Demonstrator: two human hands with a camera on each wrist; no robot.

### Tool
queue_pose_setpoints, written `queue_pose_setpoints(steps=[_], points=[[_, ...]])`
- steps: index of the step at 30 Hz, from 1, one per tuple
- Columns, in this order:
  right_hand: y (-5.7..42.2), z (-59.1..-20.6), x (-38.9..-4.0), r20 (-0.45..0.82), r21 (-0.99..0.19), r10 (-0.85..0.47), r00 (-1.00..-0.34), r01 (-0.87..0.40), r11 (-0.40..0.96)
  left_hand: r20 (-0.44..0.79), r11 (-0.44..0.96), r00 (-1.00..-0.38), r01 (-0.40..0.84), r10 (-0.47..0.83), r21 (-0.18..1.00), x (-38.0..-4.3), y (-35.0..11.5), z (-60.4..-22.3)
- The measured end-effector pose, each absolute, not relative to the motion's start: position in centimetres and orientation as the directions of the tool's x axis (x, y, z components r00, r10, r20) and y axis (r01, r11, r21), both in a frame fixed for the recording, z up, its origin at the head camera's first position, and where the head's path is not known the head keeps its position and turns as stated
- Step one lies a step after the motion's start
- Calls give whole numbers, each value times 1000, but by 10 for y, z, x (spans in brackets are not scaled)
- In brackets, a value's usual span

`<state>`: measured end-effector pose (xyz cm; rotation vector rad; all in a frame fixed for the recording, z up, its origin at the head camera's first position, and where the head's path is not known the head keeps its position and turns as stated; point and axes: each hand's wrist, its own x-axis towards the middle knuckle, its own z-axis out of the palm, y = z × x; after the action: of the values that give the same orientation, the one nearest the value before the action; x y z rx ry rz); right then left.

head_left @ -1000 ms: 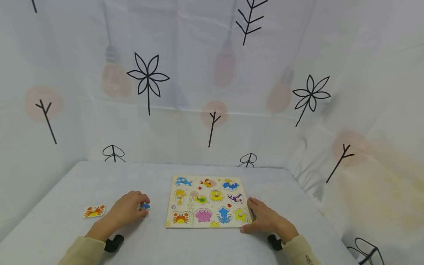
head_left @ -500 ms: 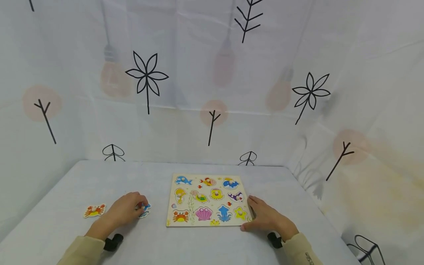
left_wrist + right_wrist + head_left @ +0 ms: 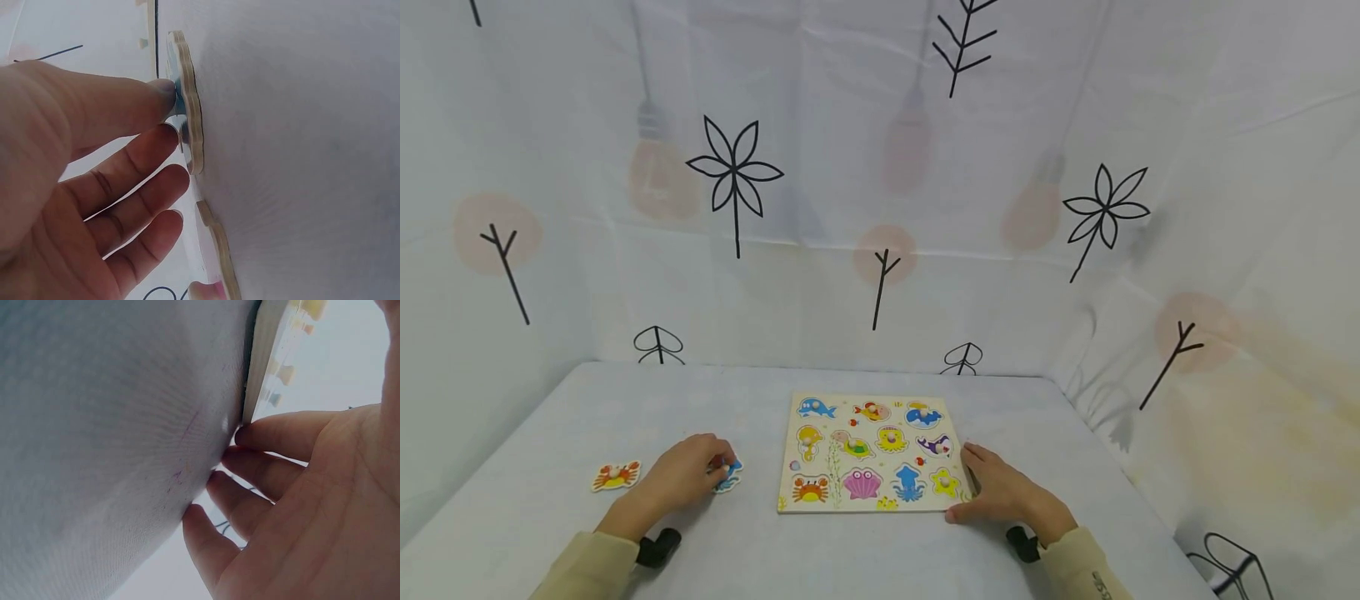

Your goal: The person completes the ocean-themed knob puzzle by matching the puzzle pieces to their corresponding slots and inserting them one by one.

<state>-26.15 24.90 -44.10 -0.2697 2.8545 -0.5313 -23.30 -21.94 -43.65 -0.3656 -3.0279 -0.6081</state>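
My left hand (image 3: 687, 475) is over the left part of the table, thumb and index finger pinching a blue puzzle piece (image 3: 729, 476). In the left wrist view the wooden puzzle piece (image 3: 191, 103) shows its edge, close above the table; the other fingers hang loosely bent. The pegged puzzle board (image 3: 880, 505) lies flat in the middle, with sea-animal shapes on it. At its right front corner rests my right hand (image 3: 1003, 492), touching the edge. In the right wrist view the fingers (image 3: 281, 434) are nearly straight, tips on the table beside the board (image 3: 259, 362).
A crab puzzle piece (image 3: 616, 476) lies on the white-covered table (image 3: 820, 558) to the left of my left hand. Behind the table hangs a white cloth (image 3: 820, 308) with plant drawings. Dark wrist cameras (image 3: 658, 548) sit below the hands.
My left fingers have shifted slightly on the blue piece, and more of it now shows to their right. The right hand and the board stay in place.
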Motion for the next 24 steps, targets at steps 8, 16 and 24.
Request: queue_pose_setpoints(steps=[8,16,24], points=[[249,-442,-261,-188,-372,-224,-956,-142,917,68,894,-972,236,227,381,-233,-220,-437],[249,-443,-262,-185,-365,-227,-956,-148,919,79,897,-971,238,225,372,-234,-217,-433],[249,-444,-263,-180,-381,-247,-952,-164,910,133,891,-961,275,242,362,-233,-207,-429]])
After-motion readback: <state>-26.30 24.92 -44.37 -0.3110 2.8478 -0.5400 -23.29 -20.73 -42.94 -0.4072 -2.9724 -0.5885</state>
